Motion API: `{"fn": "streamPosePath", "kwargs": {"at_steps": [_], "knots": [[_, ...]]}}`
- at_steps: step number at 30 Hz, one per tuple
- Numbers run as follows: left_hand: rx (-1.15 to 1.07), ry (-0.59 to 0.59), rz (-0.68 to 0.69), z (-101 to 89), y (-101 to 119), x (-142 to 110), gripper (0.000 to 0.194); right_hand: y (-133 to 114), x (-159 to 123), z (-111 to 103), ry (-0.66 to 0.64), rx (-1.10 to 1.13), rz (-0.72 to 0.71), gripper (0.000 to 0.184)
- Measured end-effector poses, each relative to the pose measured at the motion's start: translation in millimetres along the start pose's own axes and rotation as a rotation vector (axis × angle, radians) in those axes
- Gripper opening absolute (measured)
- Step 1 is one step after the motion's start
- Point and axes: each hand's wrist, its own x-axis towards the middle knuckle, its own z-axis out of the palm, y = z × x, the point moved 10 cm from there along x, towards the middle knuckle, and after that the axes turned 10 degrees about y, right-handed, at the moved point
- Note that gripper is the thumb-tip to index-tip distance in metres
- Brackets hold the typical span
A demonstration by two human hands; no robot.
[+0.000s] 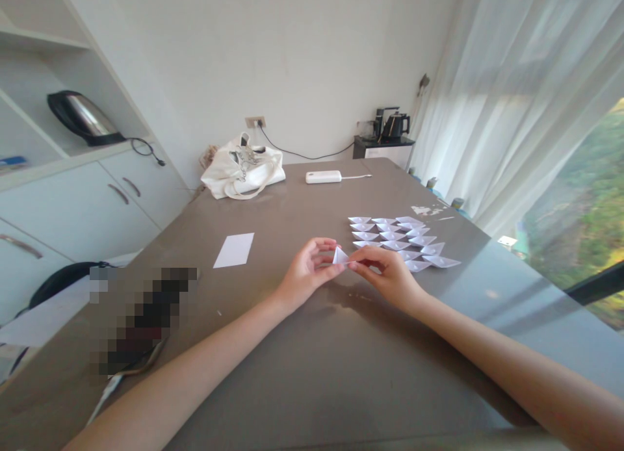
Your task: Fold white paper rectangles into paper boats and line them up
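A small folded piece of white paper [340,257] is held between my two hands above the middle of the table. My left hand [311,266] pinches its left side between thumb and fingers. On the right side, my right hand [385,273] grips its edge with thumb and fingertips closed. Just beyond my right hand, several folded paper boats [390,236] stand in rows on the table. To the left of my left hand lies a flat white sheet of paper [234,250].
The brown table [273,386] carries a white handbag [244,168] and a white power bank [323,177] with a short cable at its far side. A blurred-out dark device [146,327] with a cable lies at the left. Sheer curtains [492,93] hang at the right.
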Motion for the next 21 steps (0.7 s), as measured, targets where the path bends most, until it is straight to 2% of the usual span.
{"fn": "streamPosePath", "kwargs": {"at_steps": [4,9,13,17,21], "knots": [[-0.244,-0.048,-0.202,4.8,-11,0,0.035,13,2,2,-0.004,0.281,0.162,0.026],[-0.209,-0.095,-0.233,10.5,-14,-3,0.038,22,-1,9,-0.038,0.481,0.269,0.026],[-0.075,-0.075,-0.111,5.8,-8,0,0.032,18,-2,11,-0.087,0.391,0.256,0.026],[0.236,-0.139,0.056,12.0,4,-4,0.03,11,0,7,-0.085,0.194,0.196,0.032],[0.509,-0.12,0.29,17.5,24,-11,0.032,8,0,6,-0.064,0.095,0.148,0.031]]}}
